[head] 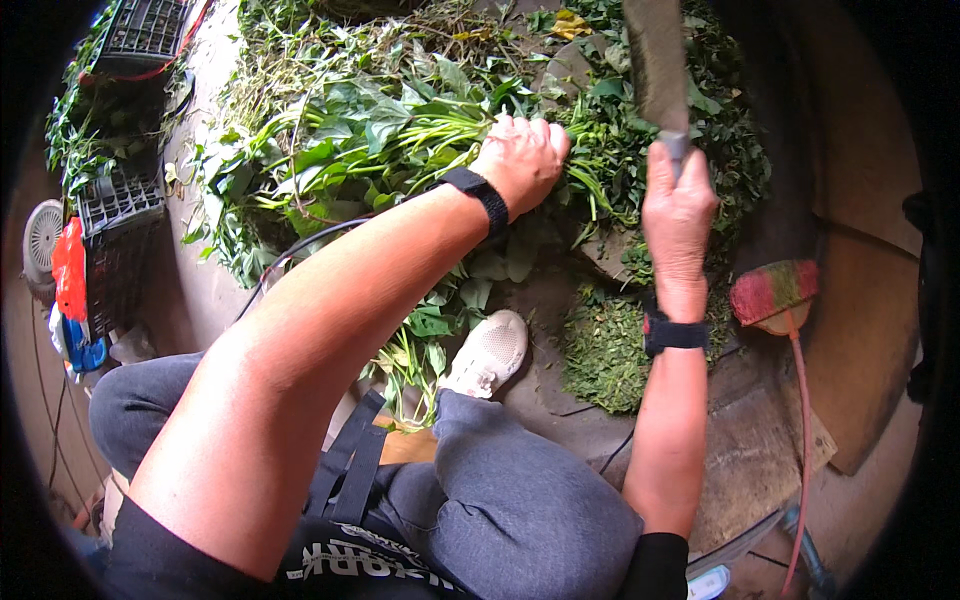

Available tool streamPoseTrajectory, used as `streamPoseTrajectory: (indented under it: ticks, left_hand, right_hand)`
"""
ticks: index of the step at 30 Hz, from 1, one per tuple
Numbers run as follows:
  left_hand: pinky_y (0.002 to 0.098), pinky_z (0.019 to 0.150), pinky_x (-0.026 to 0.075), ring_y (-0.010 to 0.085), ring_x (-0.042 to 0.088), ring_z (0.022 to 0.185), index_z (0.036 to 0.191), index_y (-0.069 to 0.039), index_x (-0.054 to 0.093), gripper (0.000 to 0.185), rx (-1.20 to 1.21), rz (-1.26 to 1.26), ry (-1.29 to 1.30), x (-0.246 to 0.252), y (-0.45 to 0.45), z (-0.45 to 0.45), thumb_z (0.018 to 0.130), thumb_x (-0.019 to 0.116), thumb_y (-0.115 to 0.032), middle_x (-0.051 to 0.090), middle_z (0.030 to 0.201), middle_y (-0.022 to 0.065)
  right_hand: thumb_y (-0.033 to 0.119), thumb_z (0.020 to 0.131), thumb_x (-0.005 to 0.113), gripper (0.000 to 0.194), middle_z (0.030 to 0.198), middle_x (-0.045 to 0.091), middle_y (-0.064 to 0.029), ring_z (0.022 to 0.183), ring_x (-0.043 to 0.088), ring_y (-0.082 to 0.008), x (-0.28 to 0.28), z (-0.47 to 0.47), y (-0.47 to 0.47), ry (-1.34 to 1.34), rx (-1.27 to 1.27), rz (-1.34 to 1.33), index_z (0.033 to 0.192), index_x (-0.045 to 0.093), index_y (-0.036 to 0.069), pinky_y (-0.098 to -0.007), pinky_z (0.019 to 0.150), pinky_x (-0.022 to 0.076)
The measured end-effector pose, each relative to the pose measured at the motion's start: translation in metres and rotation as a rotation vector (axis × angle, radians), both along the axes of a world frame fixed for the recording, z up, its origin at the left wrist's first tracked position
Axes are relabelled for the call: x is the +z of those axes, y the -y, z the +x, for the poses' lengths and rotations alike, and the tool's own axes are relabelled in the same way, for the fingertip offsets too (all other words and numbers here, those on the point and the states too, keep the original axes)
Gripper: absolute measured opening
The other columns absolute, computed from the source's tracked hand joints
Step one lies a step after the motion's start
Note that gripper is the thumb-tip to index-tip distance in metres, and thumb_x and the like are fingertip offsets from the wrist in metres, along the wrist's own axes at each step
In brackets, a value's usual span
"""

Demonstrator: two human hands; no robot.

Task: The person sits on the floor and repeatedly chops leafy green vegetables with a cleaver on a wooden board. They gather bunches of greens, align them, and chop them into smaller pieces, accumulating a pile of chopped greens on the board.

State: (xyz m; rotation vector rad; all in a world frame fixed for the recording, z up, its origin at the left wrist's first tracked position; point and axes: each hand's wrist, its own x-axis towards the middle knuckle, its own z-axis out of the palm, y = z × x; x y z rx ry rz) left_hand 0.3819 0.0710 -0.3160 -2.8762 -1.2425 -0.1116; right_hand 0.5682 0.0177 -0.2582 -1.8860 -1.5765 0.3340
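Note:
My left hand is closed around a bundle of leafy green stems, which look like sweet potato vines. Cut stem ends stick out on its right side. My right hand grips the handle of a large broad-bladed knife, its blade blurred and pointing away from me, to the right of the bundle. Chopped leaves lie beneath and around the blade. Under the greens, part of what looks like a wooden chopping block shows; the rest is covered.
Finely chopped greens lie on the floor near my white shoe. A broom with red and green bristles is at the right. Plastic crates, a red plastic bag and a round fan-like grille are at the left.

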Motion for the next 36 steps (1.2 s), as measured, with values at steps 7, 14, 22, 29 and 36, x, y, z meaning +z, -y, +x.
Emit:
streamPoseTrajectory:
  ticks: [7, 14, 22, 29, 36]
  left_hand:
    - [0.0380, 0.071, 0.046, 0.0239, 0.060, 0.076, 0.088, -0.007, 0.054, 0.009, 0.019, 0.031, 0.005, 0.003, 0.001, 0.001, 0.085, 0.050, -0.015, 0.057, 0.081, 0.0087]
    - [0.0379, 0.070, 0.045, 0.0246, 0.059, 0.077, 0.089, -0.007, 0.054, 0.010, 0.014, 0.028, 0.009, 0.004, 0.000, 0.000, 0.084, 0.051, -0.015, 0.057, 0.083, 0.0101]
    - [0.0395, 0.071, 0.045, 0.0257, 0.061, 0.078, 0.090, -0.007, 0.054, 0.011, 0.009, -0.019, 0.020, 0.002, -0.001, 0.000, 0.084, 0.050, -0.015, 0.058, 0.085, 0.0106]
    - [0.0384, 0.072, 0.045, 0.0247, 0.060, 0.077, 0.090, -0.007, 0.054, 0.011, 0.011, -0.010, -0.011, 0.005, 0.000, 0.000, 0.084, 0.050, -0.015, 0.058, 0.084, 0.0100]
    - [0.0382, 0.072, 0.045, 0.0250, 0.060, 0.078, 0.092, -0.007, 0.054, 0.012, 0.011, -0.034, 0.003, 0.006, 0.000, 0.000, 0.085, 0.049, -0.015, 0.058, 0.085, 0.0105]
  right_hand:
    - [0.033, 0.096, 0.057, 0.028, 0.070, 0.067, -0.0167, 0.062, 0.067, -0.0349, -0.022, 0.021, 0.005, 0.295, 0.028, -0.352, 0.092, 0.050, 0.005, -0.0462, 0.053, 0.0528]
    - [0.038, 0.096, 0.053, 0.037, 0.082, 0.066, -0.0249, 0.078, 0.064, -0.0450, -0.004, 0.056, -0.041, 0.203, -0.162, -0.311, 0.091, 0.056, 0.002, -0.0535, 0.065, 0.0491]
    - [0.040, 0.095, 0.059, 0.039, 0.068, 0.062, -0.0202, 0.064, 0.063, -0.0398, 0.003, 0.031, -0.039, -0.068, -0.019, 0.028, 0.082, 0.056, 0.003, -0.0447, 0.055, 0.0487]
    - [0.039, 0.097, 0.053, 0.036, 0.067, 0.065, -0.0170, 0.062, 0.066, -0.0359, -0.015, 0.010, -0.033, -0.068, 0.085, -0.172, 0.086, 0.055, 0.006, -0.0451, 0.053, 0.0513]
    - [0.041, 0.095, 0.056, 0.036, 0.073, 0.066, -0.0191, 0.070, 0.066, -0.0390, -0.011, 0.026, -0.044, 0.044, 0.031, -0.278, 0.090, 0.058, 0.005, -0.0482, 0.058, 0.0503]
